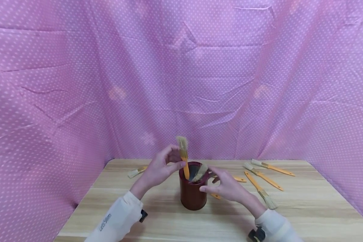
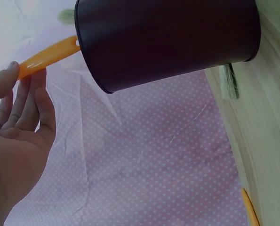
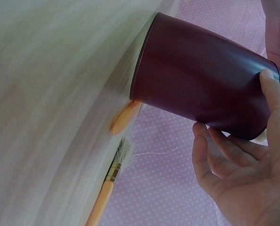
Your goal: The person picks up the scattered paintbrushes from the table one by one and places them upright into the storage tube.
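A dark red cylindrical container stands on the wooden table. My left hand pinches a paintbrush by its orange handle, bristles up. The lower end of that handle, with its hole, is right at the container's rim in the left wrist view. Pale bristles of another paintbrush stick up inside the container, leaning right; its handle is hidden. My right hand holds the container near the top, thumb on one side and fingers on the other.
To the right lie several loose paintbrushes, among them one with bristles toward me and one at the back. Another brush lies behind my left hand. Orange handles show behind my right hand. Pink dotted cloth surrounds the table.
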`<state>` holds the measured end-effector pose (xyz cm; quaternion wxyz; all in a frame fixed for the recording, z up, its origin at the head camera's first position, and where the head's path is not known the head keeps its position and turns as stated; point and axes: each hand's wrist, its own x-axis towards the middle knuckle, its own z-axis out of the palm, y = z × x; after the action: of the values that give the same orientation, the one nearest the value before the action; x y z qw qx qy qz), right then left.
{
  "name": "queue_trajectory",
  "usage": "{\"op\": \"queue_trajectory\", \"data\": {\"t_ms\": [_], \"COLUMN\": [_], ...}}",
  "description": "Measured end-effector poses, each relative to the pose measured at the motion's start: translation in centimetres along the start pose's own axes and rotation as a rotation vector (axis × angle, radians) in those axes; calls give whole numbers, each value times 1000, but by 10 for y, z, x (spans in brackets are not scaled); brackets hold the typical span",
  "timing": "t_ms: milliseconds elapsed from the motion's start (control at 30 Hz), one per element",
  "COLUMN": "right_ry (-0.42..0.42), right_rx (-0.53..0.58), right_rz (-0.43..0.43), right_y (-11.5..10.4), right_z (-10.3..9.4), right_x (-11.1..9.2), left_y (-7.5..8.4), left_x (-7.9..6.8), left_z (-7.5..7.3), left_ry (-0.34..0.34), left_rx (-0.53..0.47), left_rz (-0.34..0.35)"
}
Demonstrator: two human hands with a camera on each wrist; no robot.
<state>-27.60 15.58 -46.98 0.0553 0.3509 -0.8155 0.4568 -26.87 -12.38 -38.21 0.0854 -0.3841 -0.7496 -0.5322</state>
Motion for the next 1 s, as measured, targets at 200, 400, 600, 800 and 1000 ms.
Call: {"op": "queue_trajectory", "data": {"t_ms": [200,400,600,800,1000], "right_ry": [5,0,5,3,9], "right_rx": [-9,-6,-2,-3,-10], "right_rz": [-8,-14,-18,-16,5], "right_y": [-1,-3,-3,-4,-4], "right_z": [0,0,0,0,0], "right_x": [0,1,1,1,1], "left_y": [-5,-16,-20,-22,-24], "left_x": [-8,-16,-19,-21,-20], "left_z": [6,16,16,5,-1], "left_ry": [-47,-73,-75,-33,44], "left_rx": [-25,66,196,167,141], "left_rz": [-73,-100,-65,-111,-130]}}
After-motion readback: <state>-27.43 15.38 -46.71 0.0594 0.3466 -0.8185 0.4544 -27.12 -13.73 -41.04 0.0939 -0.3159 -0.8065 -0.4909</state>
